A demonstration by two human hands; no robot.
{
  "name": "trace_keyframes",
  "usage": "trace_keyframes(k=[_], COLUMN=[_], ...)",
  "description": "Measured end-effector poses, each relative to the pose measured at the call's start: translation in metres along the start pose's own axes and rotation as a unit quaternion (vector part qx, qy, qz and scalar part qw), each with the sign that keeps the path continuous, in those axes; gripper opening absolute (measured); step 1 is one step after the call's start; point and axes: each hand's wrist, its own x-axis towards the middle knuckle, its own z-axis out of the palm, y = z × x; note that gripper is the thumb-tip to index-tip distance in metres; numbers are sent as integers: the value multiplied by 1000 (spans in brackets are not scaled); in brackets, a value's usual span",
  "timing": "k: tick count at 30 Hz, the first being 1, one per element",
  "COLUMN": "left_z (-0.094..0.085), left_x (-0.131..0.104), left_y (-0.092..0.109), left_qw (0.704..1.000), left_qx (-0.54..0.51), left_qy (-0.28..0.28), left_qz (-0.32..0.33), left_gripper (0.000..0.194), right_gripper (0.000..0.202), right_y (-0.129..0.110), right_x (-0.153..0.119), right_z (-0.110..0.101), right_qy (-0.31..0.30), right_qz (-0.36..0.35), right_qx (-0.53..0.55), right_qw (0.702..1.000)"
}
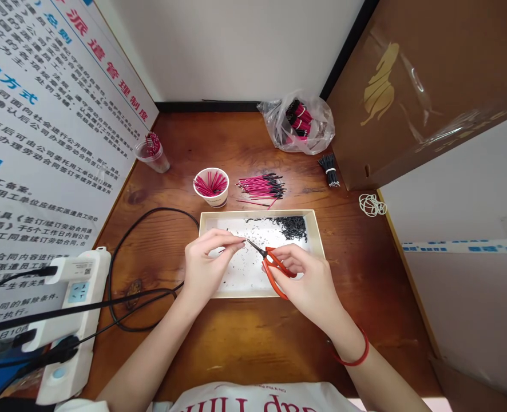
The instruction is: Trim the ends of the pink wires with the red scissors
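Observation:
My right hand (pixel 307 274) has its fingers in the loops of orange-handled scissors (pixel 274 269). Their narrow blades point up and left, and the tips almost touch the fingertips of my left hand (pixel 213 254). Thumb and forefinger of that left hand are pinched together; what lies between them is too small to make out. Both hands are over a shallow cream-coloured box (pixel 317 237) with a white floor. Short black tube pieces (pixel 294 227) are heaped in its back right corner, and tiny bits lie scattered across the floor.
Behind the box are a paper cup (pixel 216 200) of red wires, a pile of red wires with black ends (pixel 262 186), and a plastic bag (pixel 274 123) of bundles. A black wire bundle (pixel 331 170) lies right, a clear cup (pixel 159 163) left. A power strip (pixel 79 320) stands left.

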Motion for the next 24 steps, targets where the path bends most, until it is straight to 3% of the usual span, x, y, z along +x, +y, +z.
trace_keyframes(k=[24], left_z=[-1], left_x=[0], left_y=[0], left_qw=[1000], left_qx=[3], left_qy=[-3], left_qz=[-2], left_gripper=[15], right_gripper=[6], right_y=[-1], right_x=[-1], right_z=[-1], right_qy=[-25], right_qz=[23], right_qx=[23], right_qw=[999])
